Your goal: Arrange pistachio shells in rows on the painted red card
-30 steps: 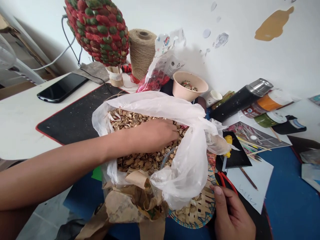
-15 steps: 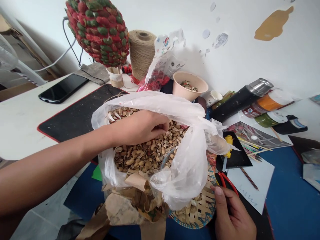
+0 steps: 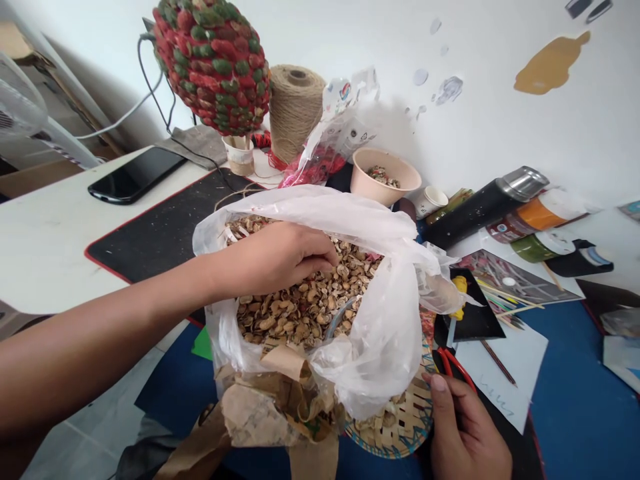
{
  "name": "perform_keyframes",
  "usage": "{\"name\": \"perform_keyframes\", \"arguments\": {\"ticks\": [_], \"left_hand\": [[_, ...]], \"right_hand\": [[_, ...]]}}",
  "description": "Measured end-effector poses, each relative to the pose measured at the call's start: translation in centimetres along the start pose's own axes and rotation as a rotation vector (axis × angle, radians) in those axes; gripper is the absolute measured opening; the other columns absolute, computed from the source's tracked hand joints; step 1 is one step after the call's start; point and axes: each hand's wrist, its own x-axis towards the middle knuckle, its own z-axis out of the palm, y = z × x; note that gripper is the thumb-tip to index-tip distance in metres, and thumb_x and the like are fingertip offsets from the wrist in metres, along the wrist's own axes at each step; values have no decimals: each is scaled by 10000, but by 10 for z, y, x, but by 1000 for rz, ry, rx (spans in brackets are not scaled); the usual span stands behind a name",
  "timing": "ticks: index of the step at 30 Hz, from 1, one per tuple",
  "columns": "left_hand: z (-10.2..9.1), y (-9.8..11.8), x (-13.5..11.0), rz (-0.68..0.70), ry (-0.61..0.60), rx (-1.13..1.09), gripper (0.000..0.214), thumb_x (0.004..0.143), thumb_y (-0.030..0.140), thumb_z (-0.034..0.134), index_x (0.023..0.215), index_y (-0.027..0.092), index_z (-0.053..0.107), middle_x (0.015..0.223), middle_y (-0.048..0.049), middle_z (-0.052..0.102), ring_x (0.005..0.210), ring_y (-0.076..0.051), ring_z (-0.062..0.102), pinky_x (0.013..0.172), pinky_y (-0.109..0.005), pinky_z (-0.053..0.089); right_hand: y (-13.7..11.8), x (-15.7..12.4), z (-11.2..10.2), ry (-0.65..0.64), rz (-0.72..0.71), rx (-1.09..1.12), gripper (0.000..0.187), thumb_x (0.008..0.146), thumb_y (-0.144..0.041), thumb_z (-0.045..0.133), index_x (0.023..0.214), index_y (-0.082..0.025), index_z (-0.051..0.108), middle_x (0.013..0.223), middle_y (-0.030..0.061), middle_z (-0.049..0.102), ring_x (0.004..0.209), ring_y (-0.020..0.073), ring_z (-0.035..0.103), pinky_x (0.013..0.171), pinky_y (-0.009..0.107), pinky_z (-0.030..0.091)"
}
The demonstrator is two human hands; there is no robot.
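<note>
A white plastic bag [image 3: 380,340] stands in front of me, its mouth spread wide and full of peanut shells [image 3: 285,317]. My left hand [image 3: 285,257] reaches into it, palm down over the shells. Its thumb and fingers are pinched together; whatever they hold is hidden. Below the bag's right side lies a round woven basket [image 3: 400,430] with blue edging and some shells in it. My right hand [image 3: 467,427] is closed at its right rim, thumb and forefinger pinching the edge. Crumpled brown paper [image 3: 257,413] sits against the bag's front.
Behind the bag are a shell-filled bowl [image 3: 385,177], a twine spool [image 3: 296,110] and a red-green ball [image 3: 213,67] on a cup. A phone [image 3: 135,175] lies left. At right are a black flask [image 3: 485,207], paint jars, a pencil [image 3: 499,363] and red-handled scissors [image 3: 455,367].
The whole view has shifted slightly, so things sit a little further right and lower. My left hand stays pinched over the shells, and my right hand keeps its place at the basket rim.
</note>
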Motion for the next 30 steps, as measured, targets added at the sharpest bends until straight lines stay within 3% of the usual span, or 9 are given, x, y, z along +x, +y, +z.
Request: {"name": "perform_keyframes", "arguments": {"ticks": [4, 8, 13, 16, 23, 25, 30], "left_hand": [[-4, 5, -3, 15, -29, 44, 271, 1199, 197, 657, 1380, 241, 854, 1316, -54, 925, 1143, -243, 863, 1046, -352, 636], [-2, 9, -14, 76, -151, 104, 179, 1169, 159, 708, 1238, 240, 852, 1222, -55, 886, 1111, -238, 832, 992, -337, 618], [16, 10, -19, 124, -243, 285, 62, 1081, 134, 810, 1094, 193, 825, 1113, -92, 832, 1071, -298, 791, 958, -403, 603], [20, 10, -12, 94, -225, 261, 120, 1111, 135, 767, 1010, 197, 787, 1068, -77, 829, 993, -268, 779, 907, -379, 580], [5, 9, 0, 1, -116, 136, 125, 1130, 142, 737, 1050, 218, 797, 1068, -29, 857, 934, -203, 781, 879, -308, 547], [4, 8, -2, -8, -109, 115, 110, 1119, 143, 761, 1049, 217, 803, 1068, -25, 863, 934, -197, 786, 873, -301, 545], [2, 7, -6, -49, -100, 81, 104, 1118, 166, 790, 1032, 223, 805, 1053, -12, 870, 948, -189, 801, 876, -287, 546]], "right_hand": [[-1, 0, 0, -3, -7, 0, 890, 945, -1101, 665, 1008, -243, 894, 1034, 80, 926, 991, 318, 856, 904, 339, 658], [-2, 1, 0, -4, -9, -5, 866, 961, -1079, 668, 1007, -246, 901, 1030, 81, 931, 990, 323, 865, 889, 339, 663], [0, 1, -1, -10, 16, -25, 927, 929, -1132, 637, 1021, -247, 900, 1056, 83, 935, 1017, 326, 864, 897, 336, 653], [2, 2, -1, -10, 3, -27, 916, 934, -1120, 648, 1020, -243, 899, 1046, 87, 932, 1000, 322, 865, 882, 330, 662], [21, 10, -3, -12, 1, -36, 860, 971, -1064, 665, 1038, -243, 913, 1045, 88, 943, 1004, 325, 887, 902, 333, 686], [27, 15, -6, -71, -13, -28, 883, 876, -1097, 737, 1003, -243, 924, 1020, 95, 950, 945, 335, 892, 814, 336, 696], [18, 12, -6, -45, -12, -40, 848, 939, -1071, 702, 1006, -256, 922, 1010, 87, 941, 961, 334, 887, 838, 337, 702]]}}
